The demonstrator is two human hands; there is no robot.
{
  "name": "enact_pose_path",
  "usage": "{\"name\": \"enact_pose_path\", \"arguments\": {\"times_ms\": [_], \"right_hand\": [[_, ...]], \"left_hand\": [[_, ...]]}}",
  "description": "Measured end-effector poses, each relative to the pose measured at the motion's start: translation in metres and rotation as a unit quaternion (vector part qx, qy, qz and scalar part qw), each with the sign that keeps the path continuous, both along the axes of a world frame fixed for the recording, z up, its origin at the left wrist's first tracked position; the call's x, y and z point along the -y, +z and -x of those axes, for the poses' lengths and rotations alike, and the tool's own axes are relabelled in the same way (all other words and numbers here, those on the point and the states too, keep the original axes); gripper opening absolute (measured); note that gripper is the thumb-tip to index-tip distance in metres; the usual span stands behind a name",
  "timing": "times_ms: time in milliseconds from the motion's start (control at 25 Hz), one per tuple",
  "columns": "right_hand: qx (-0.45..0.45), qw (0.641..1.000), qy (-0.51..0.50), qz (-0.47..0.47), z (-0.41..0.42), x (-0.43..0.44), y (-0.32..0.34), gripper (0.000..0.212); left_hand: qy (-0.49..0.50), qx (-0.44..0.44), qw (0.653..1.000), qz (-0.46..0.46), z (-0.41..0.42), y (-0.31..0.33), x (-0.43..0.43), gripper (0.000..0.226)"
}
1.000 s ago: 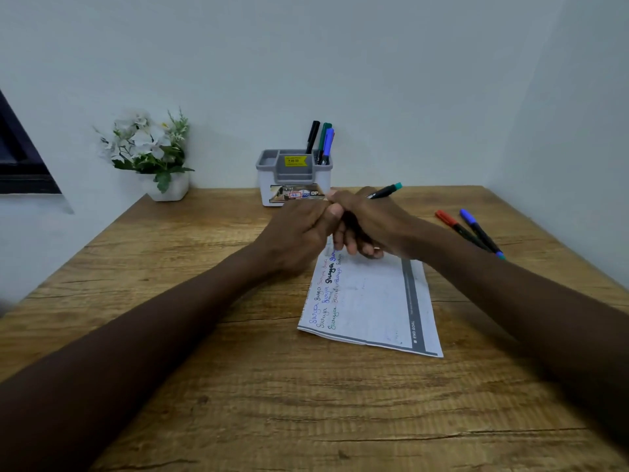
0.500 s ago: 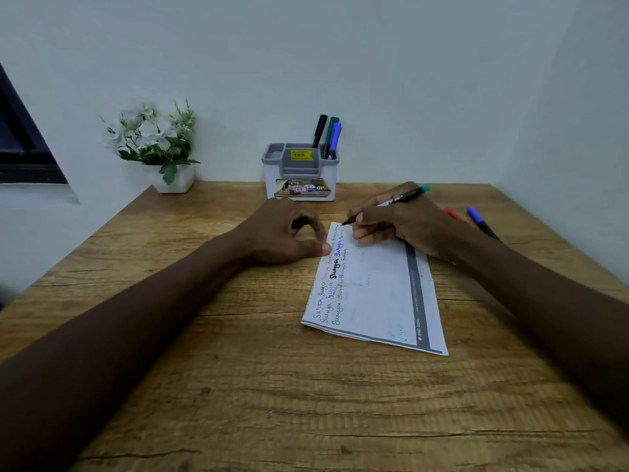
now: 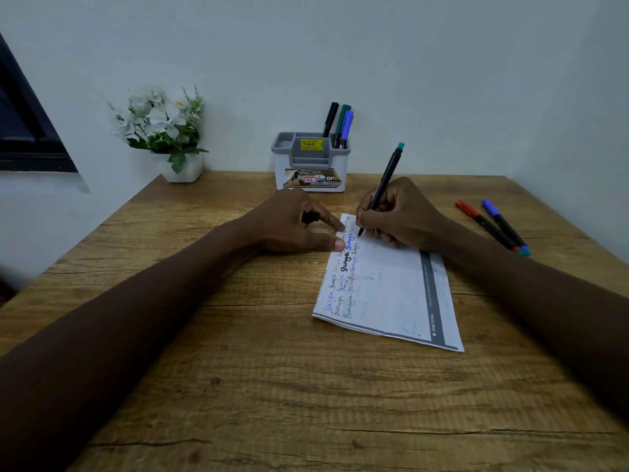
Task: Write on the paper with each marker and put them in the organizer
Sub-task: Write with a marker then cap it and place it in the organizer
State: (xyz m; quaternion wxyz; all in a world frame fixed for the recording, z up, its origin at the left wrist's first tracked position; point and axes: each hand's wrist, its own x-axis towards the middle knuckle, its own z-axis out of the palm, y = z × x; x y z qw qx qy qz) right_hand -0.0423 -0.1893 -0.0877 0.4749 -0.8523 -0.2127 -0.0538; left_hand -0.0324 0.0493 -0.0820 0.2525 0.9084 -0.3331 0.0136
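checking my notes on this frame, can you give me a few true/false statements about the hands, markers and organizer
1. The right hand holds a green-ended marker with its tip on the paper. True.
2. The left hand lies flat and empty. False: it holds a black cap, fingertips on the paper's edge.
3. A red marker and a blue marker lie on the table by the right arm. True.
4. The organizer holds no markers. False: several stand in its right compartment.
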Motion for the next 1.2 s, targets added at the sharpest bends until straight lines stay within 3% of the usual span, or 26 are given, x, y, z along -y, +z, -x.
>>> {"name": "enact_pose_path", "arguments": {"times_ms": [1200], "right_hand": [[-0.008, 1.0, -0.012, 0.013, -0.0034, -0.0005, -0.0013, 0.015]], "left_hand": [[-0.038, 0.022, 0.999, -0.002, -0.0018, 0.0023, -0.0001, 0.036]]}}
